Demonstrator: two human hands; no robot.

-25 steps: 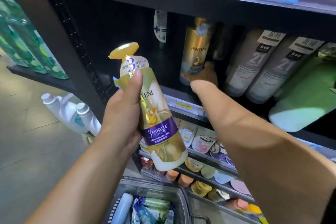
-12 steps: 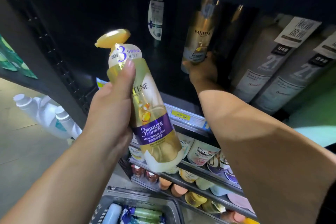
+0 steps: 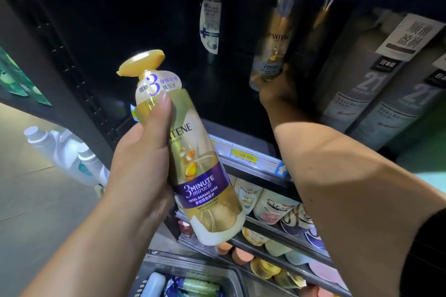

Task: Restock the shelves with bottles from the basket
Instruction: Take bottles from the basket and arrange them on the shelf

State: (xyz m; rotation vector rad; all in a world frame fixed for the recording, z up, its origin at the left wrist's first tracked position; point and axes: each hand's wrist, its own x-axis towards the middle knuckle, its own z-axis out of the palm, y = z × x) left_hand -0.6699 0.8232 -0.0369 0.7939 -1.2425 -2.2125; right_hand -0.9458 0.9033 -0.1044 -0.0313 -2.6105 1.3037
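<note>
Item one: my left hand (image 3: 142, 169), forearm raised from lower left, grip wrapped round the back of a gold Pantene bottle (image 3: 200, 176), thumb laid up its front toward the neck. The bottle is held in the air before the shelf (image 3: 217, 103), cap up and tilted left, purple "3 Minute Miracle" band facing me. Item two: my right hand (image 3: 277, 89), arm stretched forward and up into the dark shelf bay, grip closed round the lower end of a second Pantene bottle (image 3: 272, 43), which stands upright deep on the shelf just beside the grey shampoo bottles (image 3: 357, 79); hand and bottle are shadowed and blurred. Item three: the basket (image 3: 217, 270), low in view beneath my left wrist, more stock inside. Item four: yellow price tag (image 3: 245, 157) on the shelf edge, between my forearms. Change over the last second: my right hand has gone further back into the bay with its bottle; the left grip holds the same bottle as before, carried slightly leftward; less of the basket shows.
</note>
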